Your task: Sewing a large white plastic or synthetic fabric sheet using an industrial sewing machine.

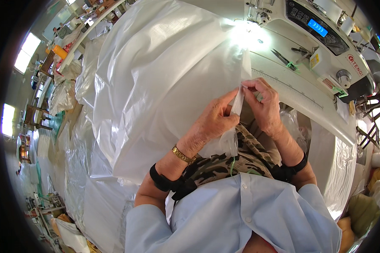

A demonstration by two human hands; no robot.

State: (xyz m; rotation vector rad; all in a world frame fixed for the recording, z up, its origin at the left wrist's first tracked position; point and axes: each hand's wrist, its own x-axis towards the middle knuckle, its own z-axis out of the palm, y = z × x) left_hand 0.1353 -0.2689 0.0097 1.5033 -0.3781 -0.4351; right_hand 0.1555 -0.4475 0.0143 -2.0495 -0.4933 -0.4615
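A large sheet of shiny white woven plastic [156, 71] spreads over the table and hangs down on the left. Its right edge is folded into a narrow strip running from the lit sewing area toward my lap. My left hand [217, 114] pinches this edge between thumb and fingers. Just to the right, my right hand [262, 103] grips the same edge higher up, its thumb and forefinger pressed together. Beyond both hands stands a white sewing machine [337, 55], its lamp glaring over the needle area, so the needle itself cannot be made out.
On the machine bed lie dark thread snips [283, 58] and a printed ruler scale [283, 83]. A blue-lit display [317, 28] glows on the machine head. More plastic sheeting [76, 156] heaps at the left. Filled sacks [363, 211] rest at the lower right.
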